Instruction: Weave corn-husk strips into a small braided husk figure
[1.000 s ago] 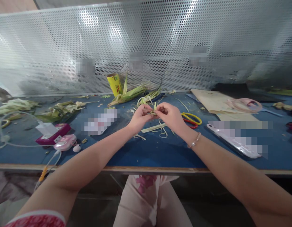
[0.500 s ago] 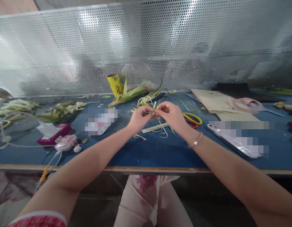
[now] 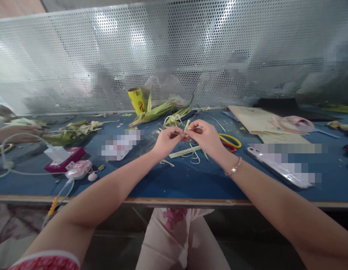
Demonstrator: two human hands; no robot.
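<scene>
My left hand [image 3: 168,140] and my right hand [image 3: 205,137] meet above the blue table [image 3: 176,180], fingertips pinched together on a small pale green leaf strip [image 3: 186,126] that sticks up between them. Loose cut leaf strips [image 3: 185,152] lie on the table just under my hands. Yellow and red scissors [image 3: 230,141] rest right beside my right hand. A bracelet sits on my right wrist.
A bundle of green leaves [image 3: 154,111] and a yellow roll [image 3: 136,99] lie behind my hands, by the perforated metal screen [image 3: 174,52]. A phone [image 3: 277,167], brown paper [image 3: 258,120], pink ring [image 3: 291,123] lie right. Pink devices [image 3: 69,163] with cables lie left, where another person's hand [image 3: 18,131] shows.
My hands rose slightly and the leaf strip now points up between the fingertips. Another person's hand has come into view at the far left.
</scene>
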